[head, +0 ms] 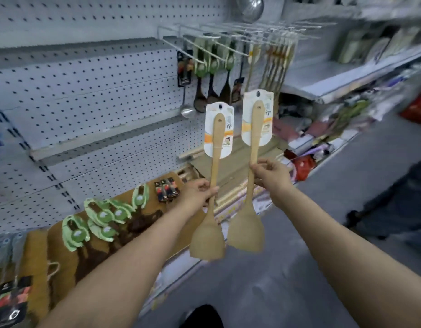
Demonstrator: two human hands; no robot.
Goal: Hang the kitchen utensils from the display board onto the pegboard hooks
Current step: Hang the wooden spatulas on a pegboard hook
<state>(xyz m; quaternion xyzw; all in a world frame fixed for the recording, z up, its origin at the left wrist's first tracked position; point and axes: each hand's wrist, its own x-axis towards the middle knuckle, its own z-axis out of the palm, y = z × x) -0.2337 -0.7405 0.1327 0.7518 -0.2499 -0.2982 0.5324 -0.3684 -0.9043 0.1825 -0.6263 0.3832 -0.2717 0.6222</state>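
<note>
Far out to the left of your fingers, a brown display board (157, 218) lies flat on the low shelf. On it you can see spoons with green cards (103, 216) in a loose pile and a small pack with red and black cards (167, 191), just past your left knuckles.

Your left hand (200, 192) is curled tight around the thin handle of one wooden spatula (208, 235). Its wide flat end hangs down below your fingers, and its white paper card (218, 130) stands up above them.

Your right hand (270, 175) pinches the handle of a second wooden spatula (246, 230) with curled fingers and thumb (this one sits a bit higher). Its flat end hangs below your fingers too, just beside the first one, and its own white card (258, 117) stands above.

Up above both sets of fingers, the grey pegboard (91, 91) fills the wall. Long wire hooks (228, 41) stick out from it near the top, and dark spoons (212, 91) and light wooden tools (278, 67) already hang from them.
</note>
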